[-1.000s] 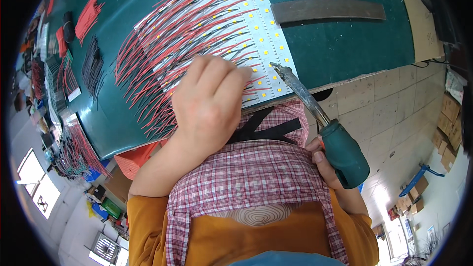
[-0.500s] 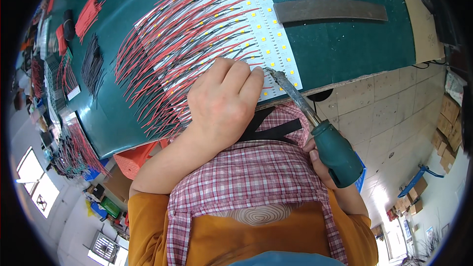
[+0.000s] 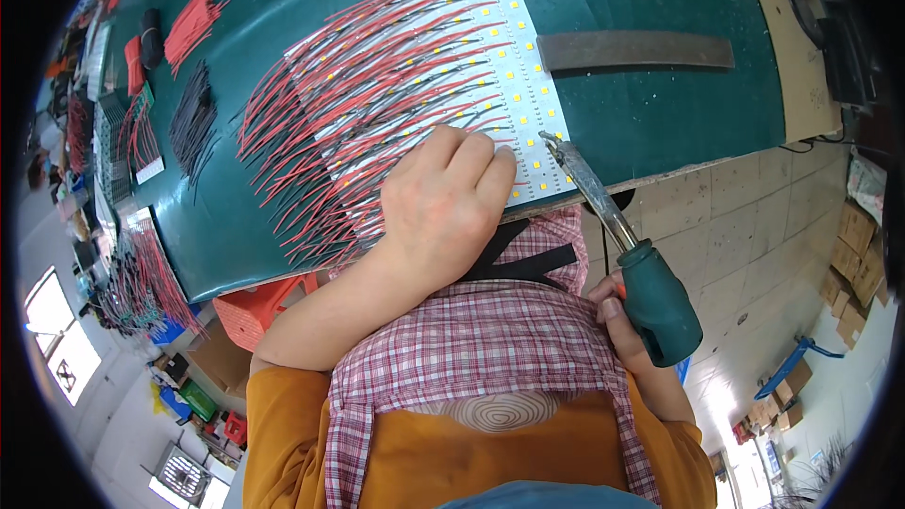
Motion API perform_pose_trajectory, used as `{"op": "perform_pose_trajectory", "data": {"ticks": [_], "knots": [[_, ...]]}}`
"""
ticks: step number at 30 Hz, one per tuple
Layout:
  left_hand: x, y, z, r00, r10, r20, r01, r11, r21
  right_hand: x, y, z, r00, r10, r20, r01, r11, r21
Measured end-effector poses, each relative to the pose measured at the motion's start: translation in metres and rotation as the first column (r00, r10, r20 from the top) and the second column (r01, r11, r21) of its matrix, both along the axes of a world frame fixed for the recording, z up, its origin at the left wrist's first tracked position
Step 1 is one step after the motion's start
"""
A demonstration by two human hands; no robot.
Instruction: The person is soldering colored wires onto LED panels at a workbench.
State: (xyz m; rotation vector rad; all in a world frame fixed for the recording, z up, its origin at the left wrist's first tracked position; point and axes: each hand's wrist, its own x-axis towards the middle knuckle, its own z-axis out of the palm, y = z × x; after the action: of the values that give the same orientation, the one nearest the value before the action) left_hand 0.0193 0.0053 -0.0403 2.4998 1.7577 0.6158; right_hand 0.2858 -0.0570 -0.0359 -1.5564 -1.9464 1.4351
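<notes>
My left hand (image 3: 443,203) is closed, knuckles up, over the near part of a white LED board (image 3: 537,165) with yellow squares. Its fingertips are hidden, so what they pinch does not show. Rows of red and black wires (image 3: 377,104) are fixed to the board and fan out leftward past its edge. Gripped in my right hand (image 3: 622,320) is a soldering iron (image 3: 655,306) with a green handle. The iron's dark, crusted tip sits over the board near its right edge, a short way right of my left fingers.
On the green mat (image 3: 660,123) a flat metal bar (image 3: 636,52) lies right of the board. Bundles of red wires (image 3: 193,21) and black wires (image 3: 193,123) lie at left. A wired strip (image 3: 156,269) sits by the left table edge, above a red stool (image 3: 255,306).
The soldering iron's tip has drawn a little away from my left fingers, toward the board's right edge. My left hand stays closed over the board. The whole view has shifted slightly.
</notes>
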Motion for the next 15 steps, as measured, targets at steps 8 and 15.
{"op": "perform_pose_trajectory", "data": {"ticks": [8, 15], "knots": [[-0.001, -0.006, 0.004, 1.0, -0.023, -0.006, 0.023, 0.999, -0.041, -0.009, -0.005, -0.003, 0.911, -0.292, -0.293, 0.23, 0.946, -0.228], [-0.006, -0.014, -0.005, 0.999, -0.052, -0.01, 0.051, 0.995, -0.081, -0.021, 0.007, -0.001, 0.881, -0.317, -0.352, 0.224, 0.934, -0.278]]}}
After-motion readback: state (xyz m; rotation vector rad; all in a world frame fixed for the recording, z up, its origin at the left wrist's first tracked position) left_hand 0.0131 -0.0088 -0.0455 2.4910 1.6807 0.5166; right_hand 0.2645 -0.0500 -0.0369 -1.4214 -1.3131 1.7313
